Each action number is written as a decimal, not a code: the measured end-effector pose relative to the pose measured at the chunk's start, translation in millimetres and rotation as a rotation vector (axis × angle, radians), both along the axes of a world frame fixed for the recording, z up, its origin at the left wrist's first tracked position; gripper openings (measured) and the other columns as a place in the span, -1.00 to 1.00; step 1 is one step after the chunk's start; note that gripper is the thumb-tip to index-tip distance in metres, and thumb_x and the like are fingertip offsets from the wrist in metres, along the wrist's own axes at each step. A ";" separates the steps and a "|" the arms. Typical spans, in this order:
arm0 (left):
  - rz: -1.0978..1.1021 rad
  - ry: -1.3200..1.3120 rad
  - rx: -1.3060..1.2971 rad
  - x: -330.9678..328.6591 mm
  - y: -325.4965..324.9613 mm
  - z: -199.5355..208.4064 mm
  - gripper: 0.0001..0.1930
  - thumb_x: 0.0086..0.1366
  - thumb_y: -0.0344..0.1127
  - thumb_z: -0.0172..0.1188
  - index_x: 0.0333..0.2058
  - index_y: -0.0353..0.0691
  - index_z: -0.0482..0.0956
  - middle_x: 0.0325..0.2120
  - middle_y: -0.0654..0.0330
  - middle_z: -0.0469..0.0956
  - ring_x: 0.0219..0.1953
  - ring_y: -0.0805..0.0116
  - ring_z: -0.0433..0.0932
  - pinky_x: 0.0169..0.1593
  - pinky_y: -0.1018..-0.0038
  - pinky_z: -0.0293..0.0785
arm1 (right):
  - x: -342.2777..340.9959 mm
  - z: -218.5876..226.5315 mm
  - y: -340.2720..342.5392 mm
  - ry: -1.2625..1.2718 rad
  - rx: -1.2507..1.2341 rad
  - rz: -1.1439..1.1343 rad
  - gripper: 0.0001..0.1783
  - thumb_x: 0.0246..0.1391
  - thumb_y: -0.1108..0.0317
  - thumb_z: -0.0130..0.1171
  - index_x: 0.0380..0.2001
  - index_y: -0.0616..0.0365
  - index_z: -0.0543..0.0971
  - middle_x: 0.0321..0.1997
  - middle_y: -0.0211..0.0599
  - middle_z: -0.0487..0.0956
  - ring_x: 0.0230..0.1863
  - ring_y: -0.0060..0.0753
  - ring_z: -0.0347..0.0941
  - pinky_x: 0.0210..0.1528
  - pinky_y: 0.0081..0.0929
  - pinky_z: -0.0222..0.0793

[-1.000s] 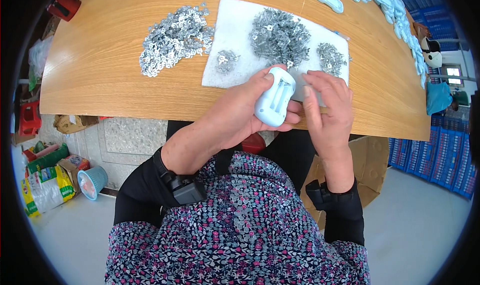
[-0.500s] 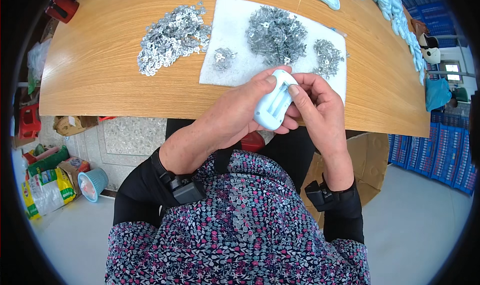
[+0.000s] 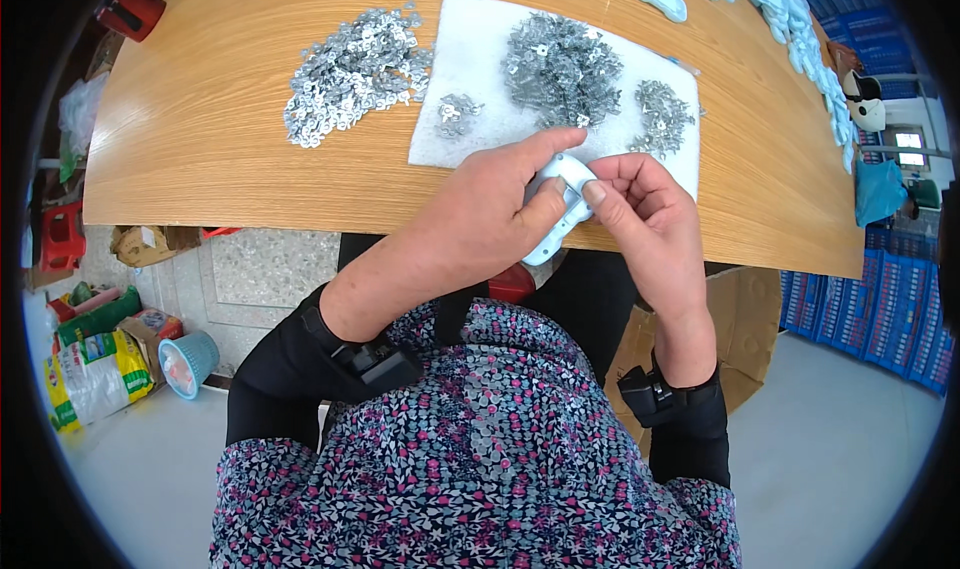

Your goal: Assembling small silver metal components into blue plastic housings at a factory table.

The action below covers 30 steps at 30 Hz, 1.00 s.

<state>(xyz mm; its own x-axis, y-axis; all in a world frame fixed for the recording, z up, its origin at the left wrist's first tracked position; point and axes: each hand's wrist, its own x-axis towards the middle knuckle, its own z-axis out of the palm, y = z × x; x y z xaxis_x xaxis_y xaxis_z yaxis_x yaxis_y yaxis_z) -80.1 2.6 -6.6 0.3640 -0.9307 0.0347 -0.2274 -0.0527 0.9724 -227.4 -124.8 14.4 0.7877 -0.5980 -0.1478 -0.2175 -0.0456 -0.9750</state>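
Note:
A light blue, oval plastic casing (image 3: 549,245) with a recess in its face is held over the table's near edge. My left hand (image 3: 480,204) is closed round its left side, the thumb bent over into the recess and the index finger stretched past the top end. At the upper right edge of the casing, my right hand (image 3: 655,229) pinches with thumb and bent fingers. Whether a small metal piece sits under either thumb is hidden. Beyond the hands, a white foam sheet (image 3: 428,149) carries a big heap of small metal pieces (image 3: 560,69).
Two smaller piles, a left pile (image 3: 457,116) and a right pile (image 3: 662,119), lie on the sheet. Flat metal pieces (image 3: 350,79) are heaped left of it. Several blue casings (image 3: 780,9) line the table's far right edge. A cardboard box (image 3: 745,329) stands below right.
My left thumb has moved from the casing's top end down into its recess. The right thumb has shifted out of the recess to the casing's edge. The casing has turned slightly.

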 end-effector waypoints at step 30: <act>-0.340 1.416 -0.082 5.8 8.2 -13.7 -0.64 0.56 -0.16 -0.15 0.14 -0.27 0.33 -0.33 0.23 0.52 -0.55 0.57 0.39 -0.53 0.59 0.22 | 16.3 -18.7 7.3 -0.171 -0.105 -0.063 -0.82 0.17 0.44 0.26 -0.21 0.33 0.63 -0.24 -0.33 0.58 -0.19 -0.55 0.47 -0.10 -0.54 0.38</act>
<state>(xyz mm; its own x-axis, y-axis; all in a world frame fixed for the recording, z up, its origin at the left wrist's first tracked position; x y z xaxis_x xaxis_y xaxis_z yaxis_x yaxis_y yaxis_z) -74.3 10.7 -20.3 -0.0953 -0.9902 -0.1024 0.9136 -0.1278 0.3861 -211.2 -117.5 -4.2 0.7567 -0.6518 0.0506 -0.0553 -0.1409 -0.9885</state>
